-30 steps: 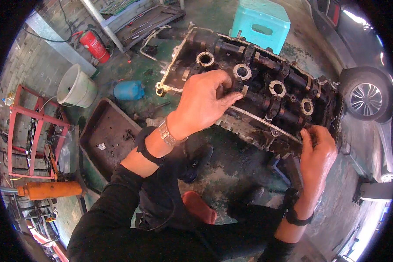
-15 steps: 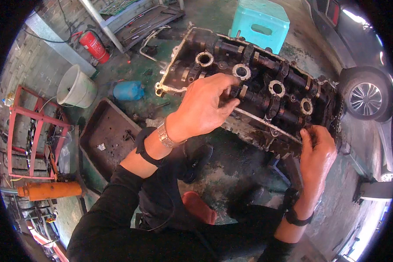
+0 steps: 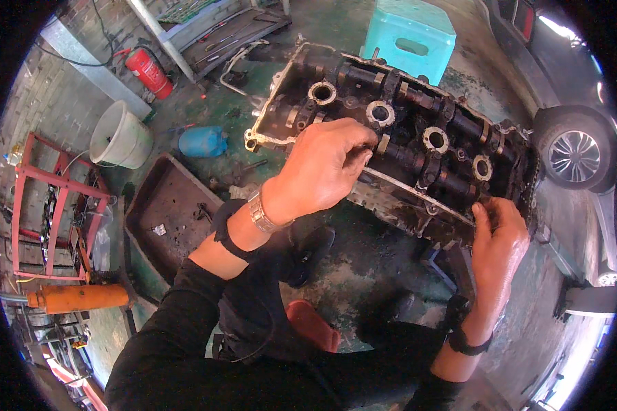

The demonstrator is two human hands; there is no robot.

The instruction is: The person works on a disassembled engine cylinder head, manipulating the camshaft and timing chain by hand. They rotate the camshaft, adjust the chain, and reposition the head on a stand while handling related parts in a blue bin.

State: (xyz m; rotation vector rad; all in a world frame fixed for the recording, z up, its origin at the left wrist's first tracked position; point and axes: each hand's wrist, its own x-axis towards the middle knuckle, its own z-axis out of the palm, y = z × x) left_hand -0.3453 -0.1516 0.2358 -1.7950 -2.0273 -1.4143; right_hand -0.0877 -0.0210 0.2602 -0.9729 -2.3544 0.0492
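Observation:
An oily cylinder head (image 3: 452,105) with dark camshafts and several pale ring-shaped openings lies slantwise in front of me. My left hand (image 3: 325,164) is over its near-left side, against the near camshaft (image 3: 399,151). Thumb and fingers there are pressed together; whatever is between them is hidden. At the near right end of the head, my right hand (image 3: 500,236) has its fingers curled over the rim, thumb beside the camshaft's end. What the right fingertips grip cannot be made out.
Behind the head stands a turquoise plastic stool (image 3: 410,41). To the left are a dark drip tray (image 3: 144,212), a blue container (image 3: 202,142), a pale bucket (image 3: 120,137), a fire extinguisher (image 3: 149,72) and an orange cylinder (image 3: 79,299). A car wheel (image 3: 574,154) is at the right.
My left thumb has moved up toward the fingers, closing the gap between them. My right hand has stayed in nearly the same place, and the cylinder head looks unmoved.

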